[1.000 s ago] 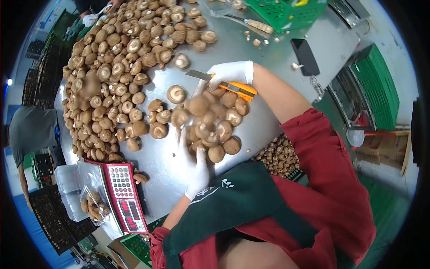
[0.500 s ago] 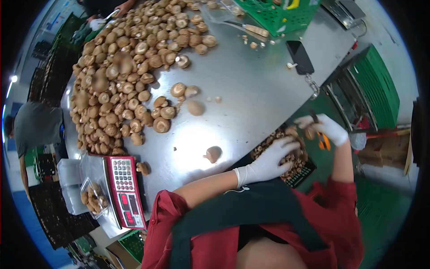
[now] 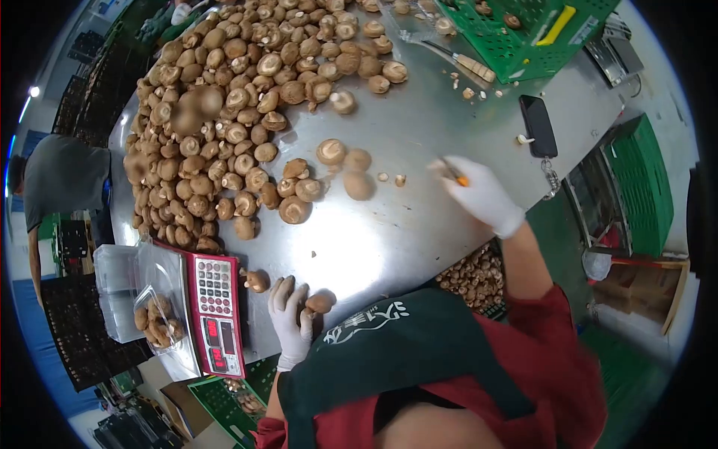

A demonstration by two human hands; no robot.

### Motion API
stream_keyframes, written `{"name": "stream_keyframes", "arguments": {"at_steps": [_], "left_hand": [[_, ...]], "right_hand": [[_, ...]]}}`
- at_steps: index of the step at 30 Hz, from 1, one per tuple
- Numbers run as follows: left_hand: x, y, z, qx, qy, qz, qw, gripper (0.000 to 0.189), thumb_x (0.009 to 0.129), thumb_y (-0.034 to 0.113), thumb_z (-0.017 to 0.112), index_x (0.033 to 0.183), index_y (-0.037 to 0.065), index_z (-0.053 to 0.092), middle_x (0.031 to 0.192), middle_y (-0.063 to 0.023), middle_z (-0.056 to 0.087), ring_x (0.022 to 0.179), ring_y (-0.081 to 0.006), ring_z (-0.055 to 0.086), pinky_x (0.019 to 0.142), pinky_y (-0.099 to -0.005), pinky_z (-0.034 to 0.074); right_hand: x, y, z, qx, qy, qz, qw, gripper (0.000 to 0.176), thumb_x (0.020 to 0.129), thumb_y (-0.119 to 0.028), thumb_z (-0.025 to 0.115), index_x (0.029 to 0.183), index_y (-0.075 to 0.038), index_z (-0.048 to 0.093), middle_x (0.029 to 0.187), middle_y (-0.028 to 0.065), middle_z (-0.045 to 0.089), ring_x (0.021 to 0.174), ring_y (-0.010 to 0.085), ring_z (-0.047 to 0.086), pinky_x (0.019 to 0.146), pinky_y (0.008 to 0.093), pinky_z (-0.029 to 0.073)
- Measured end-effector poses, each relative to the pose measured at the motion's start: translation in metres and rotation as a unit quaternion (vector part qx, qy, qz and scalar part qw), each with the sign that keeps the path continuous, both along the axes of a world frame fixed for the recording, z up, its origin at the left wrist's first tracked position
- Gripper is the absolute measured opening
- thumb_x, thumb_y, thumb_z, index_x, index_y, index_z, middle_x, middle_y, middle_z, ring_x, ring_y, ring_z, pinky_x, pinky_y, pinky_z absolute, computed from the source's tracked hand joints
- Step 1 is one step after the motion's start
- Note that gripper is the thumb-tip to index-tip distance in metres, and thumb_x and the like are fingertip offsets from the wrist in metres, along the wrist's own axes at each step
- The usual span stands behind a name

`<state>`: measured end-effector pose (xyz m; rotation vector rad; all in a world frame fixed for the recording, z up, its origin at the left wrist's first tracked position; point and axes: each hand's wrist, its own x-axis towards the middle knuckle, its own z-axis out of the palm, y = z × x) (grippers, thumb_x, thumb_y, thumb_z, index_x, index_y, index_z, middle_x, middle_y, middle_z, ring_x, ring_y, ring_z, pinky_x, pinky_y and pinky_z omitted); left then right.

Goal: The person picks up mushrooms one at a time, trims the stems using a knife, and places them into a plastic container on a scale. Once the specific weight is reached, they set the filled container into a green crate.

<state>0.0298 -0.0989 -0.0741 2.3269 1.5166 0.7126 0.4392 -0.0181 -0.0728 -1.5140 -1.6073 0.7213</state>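
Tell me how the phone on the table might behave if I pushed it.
The phone lies flat on smooth-looking metal, so it would probably slide rather than roll or tip. Its slab shape suggests it would stay stiff. The chain at its end looks loosely linked, so it would likely trail floppily behind or bunch up.

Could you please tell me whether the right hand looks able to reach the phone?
Probably yes: the phone lies on the table close by, nothing standing between, though the right hand holds an orange cutter, which might hamper its grip.
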Motion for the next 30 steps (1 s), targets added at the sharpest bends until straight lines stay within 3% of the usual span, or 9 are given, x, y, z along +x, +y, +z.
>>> {"name": "stream_keyframes", "arguments": {"at_steps": [3, 8, 12, 14, 15, 18, 26, 28, 30], "left_hand": [[-0.024, -0.008, -0.028, 0.007, 0.001, 0.013, 1.0, 0.031, 0.087, 0.015, 0.06, 0.116, 0.003, 0.06, 0.133, -0.0204, 0.049, 0.125, -0.0397, 0.046, 0.105, -0.0506, 0.037], [-0.002, 0.004, -0.016, 0.072, -0.064, 0.268, 0.959, 0.043, 0.088, 0.011, 0.061, 0.129, 0.0, 0.052, 0.143, -0.0216, 0.035, 0.132, -0.0366, 0.04, 0.108, -0.0493, 0.035], [0.005, 0.026, -0.013, 0.01, -0.16, 0.257, 0.953, 0.051, 0.087, -0.001, 0.057, 0.137, -0.001, 0.045, 0.144, -0.0193, 0.034, 0.133, -0.0338, 0.04, 0.111, -0.0439, 0.036], [0.01, 0.037, -0.013, -0.008, -0.203, 0.249, 0.947, 0.052, 0.086, -0.007, 0.055, 0.136, -0.001, 0.045, 0.144, -0.0184, 0.034, 0.133, -0.0318, 0.041, 0.11, -0.0412, 0.038], [0.012, 0.044, -0.02, -0.011, -0.282, 0.25, 0.926, 0.053, 0.083, -0.013, 0.053, 0.135, -0.002, 0.045, 0.144, -0.0173, 0.034, 0.131, -0.0294, 0.043, 0.108, -0.039, 0.041], [0.026, 0.062, -0.026, -0.025, -0.339, 0.251, 0.907, 0.052, 0.083, -0.013, 0.052, 0.134, -0.002, 0.045, 0.145, -0.0168, 0.034, 0.13, -0.029, 0.044, 0.108, -0.0385, 0.041], [0.063, 0.092, 0.005, -0.195, -0.444, 0.178, 0.856, 0.048, 0.083, -0.006, 0.058, 0.129, 0.002, 0.052, 0.131, -0.0134, 0.054, 0.121, -0.026, 0.051, 0.104, -0.0365, 0.039], [0.064, 0.113, 0.014, -0.049, -0.244, 0.097, 0.964, 0.049, 0.08, -0.001, 0.065, 0.128, 0.006, 0.055, 0.128, -0.011, 0.055, 0.118, -0.025, 0.052, 0.102, -0.0401, 0.041], [0.071, 0.131, 0.027, 0.038, -0.078, 0.03, 0.996, 0.052, 0.076, 0.005, 0.072, 0.126, 0.01, 0.058, 0.125, -0.009, 0.057, 0.116, -0.0255, 0.052, 0.101, -0.0429, 0.04]], "right_hand": [[-0.044, 0.064, 0.011, -0.047, 0.028, 0.052, 0.997, 0.036, 0.083, 0.004, 0.053, 0.117, -0.001, 0.065, 0.101, 0.0055, 0.064, 0.071, 0.0092, 0.052, 0.07, 0.0246, 0.046], [-0.056, 0.139, 0.001, -0.237, 0.244, 0.132, 0.931, 0.036, 0.082, 0.004, 0.05, 0.113, -0.002, 0.067, 0.099, 0.0046, 0.064, 0.067, 0.0078, 0.051, 0.064, 0.0237, 0.046], [-0.091, 0.141, 0.014, -0.233, 0.173, 0.172, 0.941, 0.021, 0.09, -0.018, 0.062, 0.105, -0.005, 0.07, 0.094, 0.003, 0.069, 0.071, 0.0076, 0.055, 0.063, 0.0244, 0.047], [-0.123, 0.13, 0.014, 0.054, -0.059, 0.211, 0.974, 0.023, 0.09, -0.03, 0.065, 0.099, -0.01, 0.07, 0.091, 0.0103, 0.066, 0.079, 0.0232, 0.066, 0.069, 0.0349, 0.053], [-0.142, 0.117, 0.02, 0.051, -0.142, 0.217, 0.964, 0.019, 0.083, -0.017, 0.067, 0.097, -0.005, 0.065, 0.096, 0.0143, 0.063, 0.08, 0.0314, 0.067, 0.075, 0.0407, 0.055], [-0.173, 0.105, 0.019, 0.024, -0.263, 0.207, 0.942, 0.03, 0.082, -0.028, 0.069, 0.104, -0.01, 0.059, 0.107, 0.0097, 0.056, 0.083, 0.0303, 0.065, 0.072, 0.0415, 0.054], [-0.132, 0.134, 0.009, -0.011, -0.127, 0.185, 0.974, 0.021, 0.083, -0.019, 0.063, 0.098, -0.005, 0.067, 0.092, 0.0159, 0.062, 0.082, 0.0353, 0.063, 0.075, 0.0403, 0.053], [-0.112, 0.137, 0.006, -0.001, -0.158, 0.187, 0.97, 0.022, 0.085, -0.019, 0.063, 0.102, -0.006, 0.068, 0.09, 0.0129, 0.065, 0.077, 0.0299, 0.065, 0.069, 0.0369, 0.055], [-0.104, 0.129, 0.022, -0.126, -0.051, 0.153, 0.979, 0.02, 0.088, -0.019, 0.062, 0.102, -0.006, 0.067, 0.088, 0.0077, 0.064, 0.072, 0.0202, 0.064, 0.058, 0.0317, 0.052]]}}
